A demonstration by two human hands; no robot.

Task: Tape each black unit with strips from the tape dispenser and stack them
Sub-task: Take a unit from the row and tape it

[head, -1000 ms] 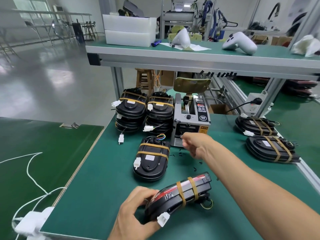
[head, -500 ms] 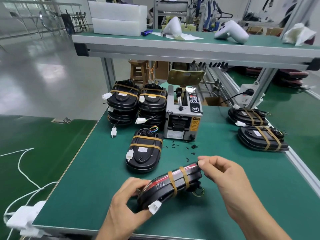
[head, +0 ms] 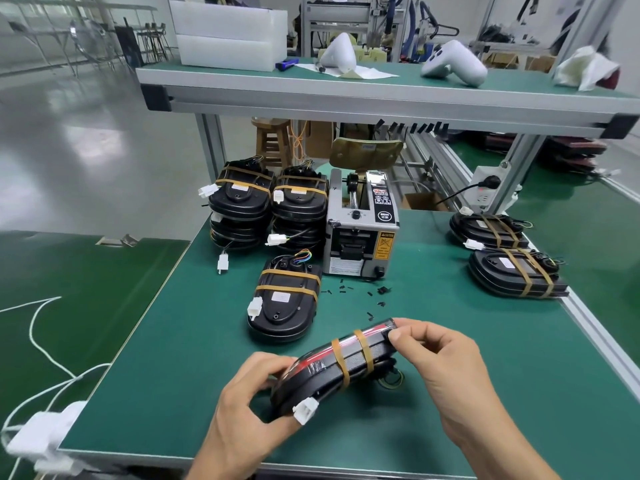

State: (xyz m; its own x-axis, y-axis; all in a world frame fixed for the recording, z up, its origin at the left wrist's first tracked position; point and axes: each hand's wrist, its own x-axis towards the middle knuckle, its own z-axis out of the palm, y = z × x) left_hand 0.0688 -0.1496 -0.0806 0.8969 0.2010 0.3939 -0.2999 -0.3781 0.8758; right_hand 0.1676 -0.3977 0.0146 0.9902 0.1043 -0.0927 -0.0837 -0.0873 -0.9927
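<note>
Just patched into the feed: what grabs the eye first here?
Front and centre, both hands hold a black unit tilted over the green bench, left hand at its near end, right hand pinching its far end. Behind it stands the grey tape dispenser, with two stacks of taped units to its left.

Two hands were in the lower frame, left [head: 242, 403] and right [head: 446, 372], with one unit [head: 332, 368] between them. One unit [head: 284, 306] lay alone at centre. Two stacks [head: 240, 206] [head: 299, 209] stood left of the one dispenser [head: 362, 226]; how many units each held could not be told. Two more units [head: 488, 230] [head: 516, 275] lay at right. The upper shelf held two white boxes [head: 228, 34].
</note>
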